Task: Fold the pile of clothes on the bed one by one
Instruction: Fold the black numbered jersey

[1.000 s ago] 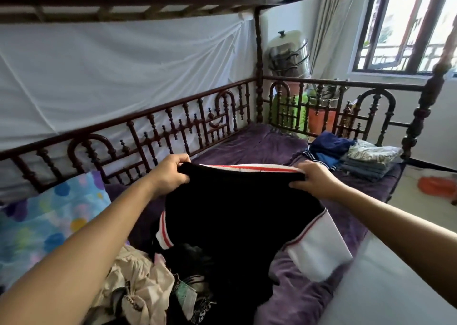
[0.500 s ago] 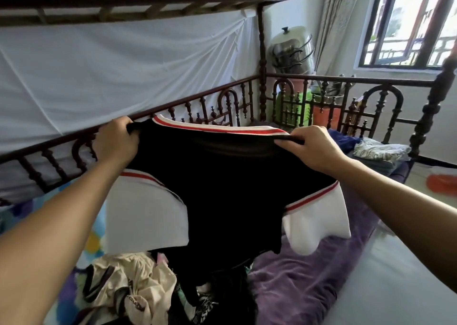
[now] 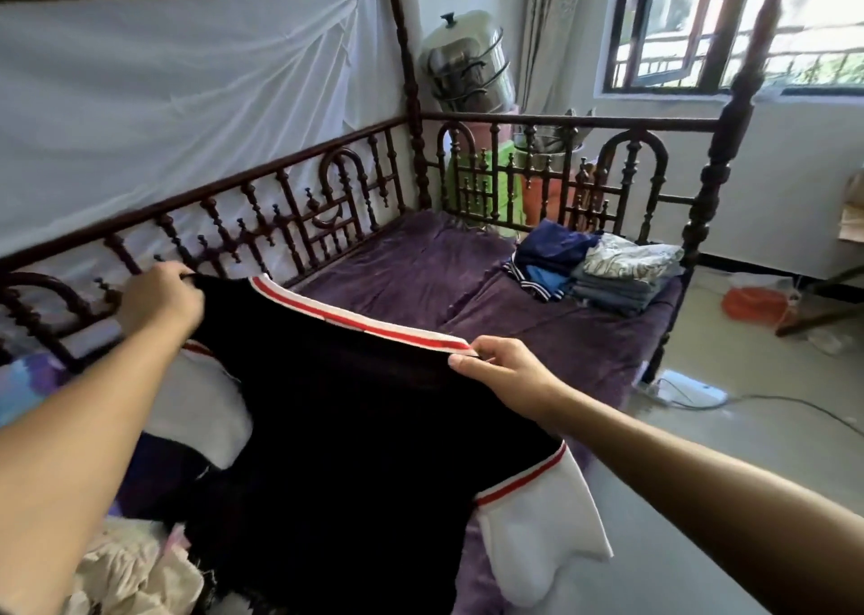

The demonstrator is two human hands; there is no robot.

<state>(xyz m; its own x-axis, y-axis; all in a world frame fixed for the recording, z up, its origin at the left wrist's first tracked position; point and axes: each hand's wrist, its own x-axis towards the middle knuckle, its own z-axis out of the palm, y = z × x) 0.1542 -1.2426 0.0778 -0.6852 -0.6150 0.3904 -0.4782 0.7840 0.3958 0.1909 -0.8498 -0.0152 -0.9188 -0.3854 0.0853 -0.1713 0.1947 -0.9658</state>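
Observation:
I hold a black shirt with white sleeves and a red-and-white striped collar spread out above the bed. My left hand grips its left shoulder near the side rail. My right hand pinches the right shoulder beside the collar's end. The shirt hangs down over the unfolded pile of cream and dark clothes at the lower left. A stack of folded clothes lies at the far right corner of the purple bedspread.
The dark wooden bed rail runs along the far side and foot, with a corner post at the right. A colourful pillow lies at the left. On the floor are a white power strip and an orange item.
I have lowered the shirt from chest height and stretched it wider over the bed. My view has tilted down and right, showing the folded stack and floor.

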